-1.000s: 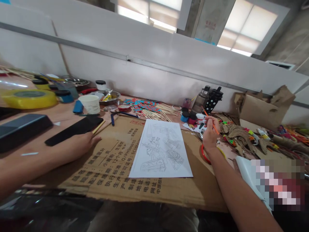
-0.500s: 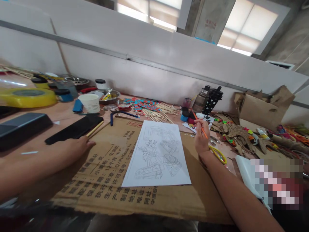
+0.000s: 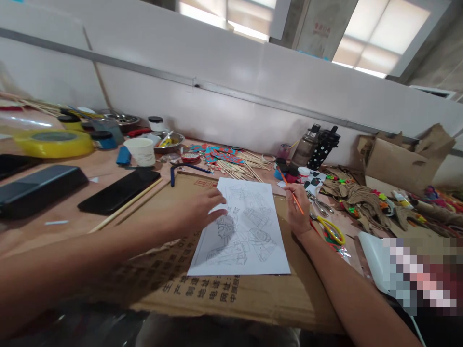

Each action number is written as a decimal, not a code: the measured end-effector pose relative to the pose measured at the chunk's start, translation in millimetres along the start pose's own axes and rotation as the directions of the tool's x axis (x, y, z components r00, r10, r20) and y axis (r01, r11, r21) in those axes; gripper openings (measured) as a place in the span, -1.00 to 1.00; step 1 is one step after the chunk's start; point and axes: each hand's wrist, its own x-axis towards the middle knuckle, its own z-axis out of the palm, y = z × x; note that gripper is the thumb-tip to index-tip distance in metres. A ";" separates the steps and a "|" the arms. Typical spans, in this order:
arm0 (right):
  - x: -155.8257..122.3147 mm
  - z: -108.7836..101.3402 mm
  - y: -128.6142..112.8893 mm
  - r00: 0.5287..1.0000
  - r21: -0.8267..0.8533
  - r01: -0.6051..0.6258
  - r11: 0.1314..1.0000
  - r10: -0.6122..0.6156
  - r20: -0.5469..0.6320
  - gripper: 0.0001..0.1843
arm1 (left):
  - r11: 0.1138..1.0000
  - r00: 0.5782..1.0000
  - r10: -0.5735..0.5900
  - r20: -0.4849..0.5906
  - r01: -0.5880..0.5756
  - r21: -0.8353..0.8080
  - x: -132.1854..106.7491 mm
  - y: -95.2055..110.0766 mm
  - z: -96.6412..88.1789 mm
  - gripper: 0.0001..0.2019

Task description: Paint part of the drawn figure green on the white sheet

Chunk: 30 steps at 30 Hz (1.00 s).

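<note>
- One white sheet [image 3: 249, 226] lies flat on a piece of cardboard [image 3: 260, 301] atop the counter [image 3: 104, 169], between the two hands.
- Several grey line figures cover much of the sheet; some overlap, and the finest marks are too faint to read.
- The outlines look largely laid down; no coloured areas show on them, so any filling-in seems not yet begun.
- Whether the lines themselves are complete, I cannot tell, as the left hand [image 3: 202, 207] and its shadow cover part of the left side.
- The left fingers are loosely spread and grasp nothing; whether they touch the paper or hover just above it is unclear.
- The right hand [image 3: 296, 222], by the sheet's right edge, has its fingers pinched around a slim orange tool [image 3: 294, 198]; pencil or brush, I cannot say.
- Beyond it stand small paint jars [image 3: 281, 171]; yellow-handled scissors [image 3: 342, 236] lie near the right wrist.
</note>
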 end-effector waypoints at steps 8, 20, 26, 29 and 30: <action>-4.3 -5.6 -6.3 0.995 -0.001 0.078 0.997 -0.077 0.070 -0.75 | 0.974 0.972 0.226 0.063 -0.227 -0.002 28.1 34.0 25.8 -0.85; -14.0 4.3 21.0 0.954 -0.328 0.077 0.941 0.026 0.299 -0.66 | 0.976 0.977 0.212 -0.023 -0.213 -0.044 17.9 30.0 40.7 -0.85; -15.1 6.6 21.7 0.896 -0.443 0.051 0.895 0.154 0.416 -0.60 | 0.975 0.977 0.206 -0.054 -0.210 -0.080 16.8 30.9 37.9 -0.86; -12.7 6.9 19.7 0.851 -0.497 0.059 0.866 0.216 0.478 -0.58 | 0.973 0.977 0.209 -0.047 -0.212 -0.086 17.0 29.8 38.8 -0.86; -11.3 6.5 18.2 0.829 -0.517 0.066 0.853 0.241 0.504 -0.58 | 0.973 0.977 0.211 -0.044 -0.214 -0.087 17.2 29.4 39.2 -0.86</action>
